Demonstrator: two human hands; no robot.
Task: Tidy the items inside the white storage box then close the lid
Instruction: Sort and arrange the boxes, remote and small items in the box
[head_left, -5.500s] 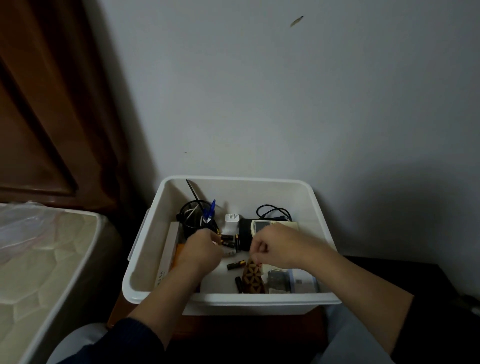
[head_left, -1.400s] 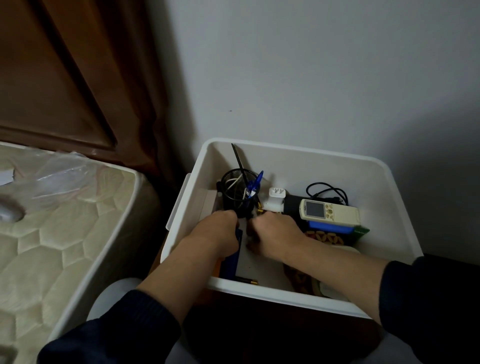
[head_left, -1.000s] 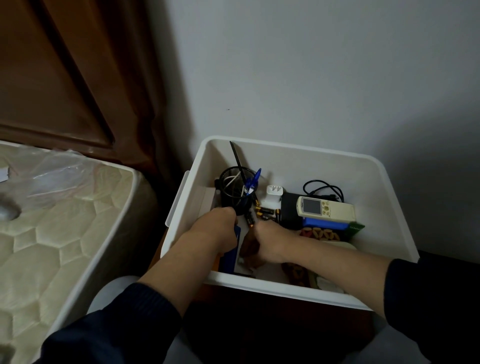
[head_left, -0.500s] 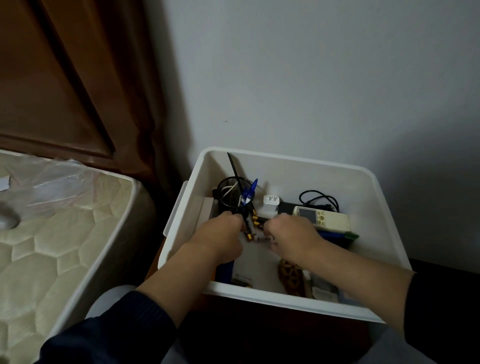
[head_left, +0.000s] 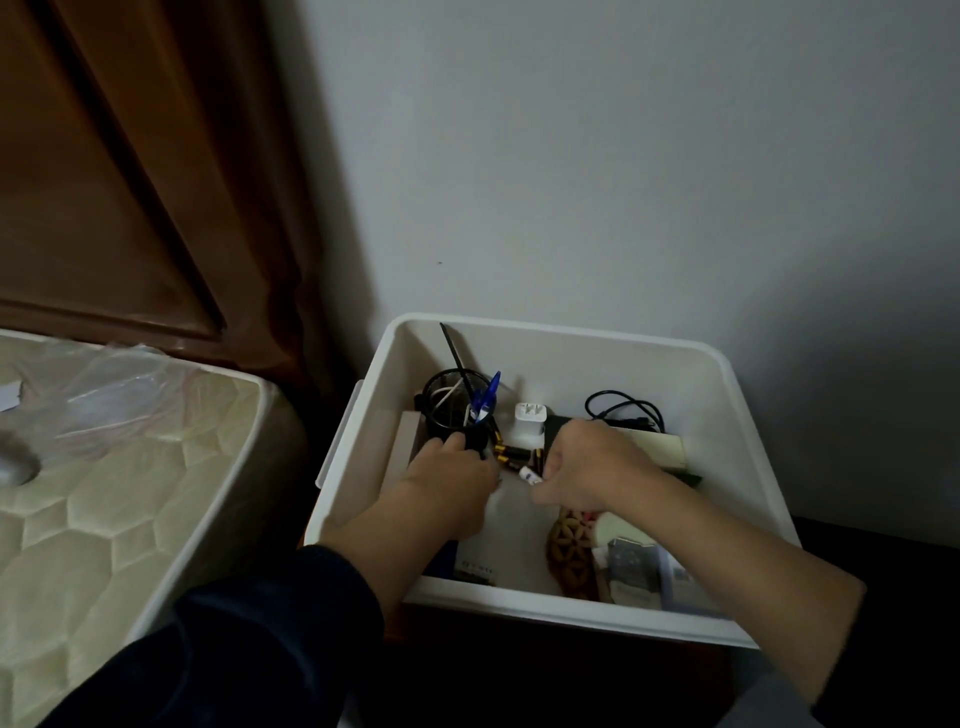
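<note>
The white storage box (head_left: 737, 415) stands open against the wall, and no lid is in view. Both hands are inside it. My left hand (head_left: 447, 483) is curled at the foot of the black mesh pen cup (head_left: 449, 410), gripping one end of the gold-and-black batteries (head_left: 511, 454). My right hand (head_left: 592, 467) is curled beside it and pinches a small white-tipped battery (head_left: 529, 474). Behind the hands are a white charger plug (head_left: 530, 418), a black cable (head_left: 623, 410) and a pale remote (head_left: 662, 449), partly hidden. A patterned brown piece (head_left: 571, 551) lies near the front wall.
A mattress (head_left: 104, 509) with a clear plastic sheet lies to the left of the box. A brown wooden panel (head_left: 130, 182) rises behind it. The box sits on a dark wooden stand. Small cards and packets (head_left: 631, 566) lie in the box's front right corner.
Both hands have moved slightly toward the back of the box. The right hand now covers most of the remote and pinches a small battery. The left thumb has reached the pen cup's foot.
</note>
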